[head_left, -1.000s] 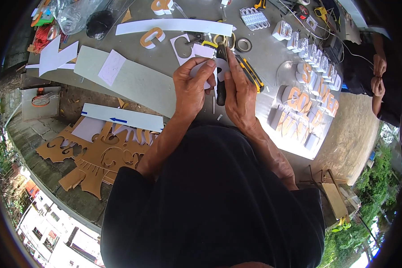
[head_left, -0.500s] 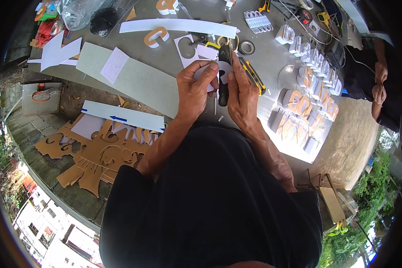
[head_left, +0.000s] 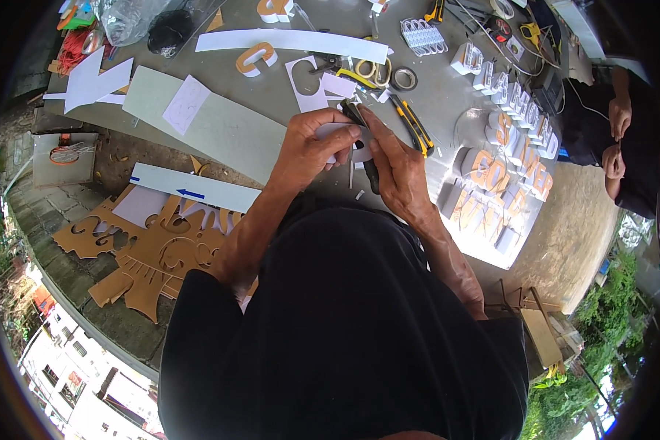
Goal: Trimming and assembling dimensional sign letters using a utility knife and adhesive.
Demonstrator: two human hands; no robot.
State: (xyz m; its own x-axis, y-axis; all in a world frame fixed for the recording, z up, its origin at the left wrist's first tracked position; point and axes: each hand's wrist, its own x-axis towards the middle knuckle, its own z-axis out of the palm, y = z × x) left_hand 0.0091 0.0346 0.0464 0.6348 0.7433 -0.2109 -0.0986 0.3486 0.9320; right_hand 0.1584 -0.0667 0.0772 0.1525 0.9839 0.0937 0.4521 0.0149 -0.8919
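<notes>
My left hand [head_left: 312, 147] pinches a small white cut-out sheet piece [head_left: 330, 132] with a rounded edge and a dark opening. In my right hand [head_left: 399, 165] is a long black bar-shaped tool [head_left: 372, 174], its kind unclear; the fingers lie along it and press it against the white piece. The fingers hide part of both. Just beyond the hands lies a white sheet with a round cutout [head_left: 301, 82]. To the right of my right hand rests a yellow and black utility knife [head_left: 412, 123], near a dark tape roll [head_left: 404, 78].
Orange-and-white block letters [head_left: 489, 167] and white letters [head_left: 500, 88] stand on the right. A long white strip [head_left: 293, 44] lies across the far table. A grey-green board [head_left: 220, 132] and brown cut sheets [head_left: 150, 253] are at left. Another person [head_left: 616, 132] stands far right.
The black tool has tilted, its far end swinging left and its near end right. Both hands have shifted slightly, still holding the white piece and the tool.
</notes>
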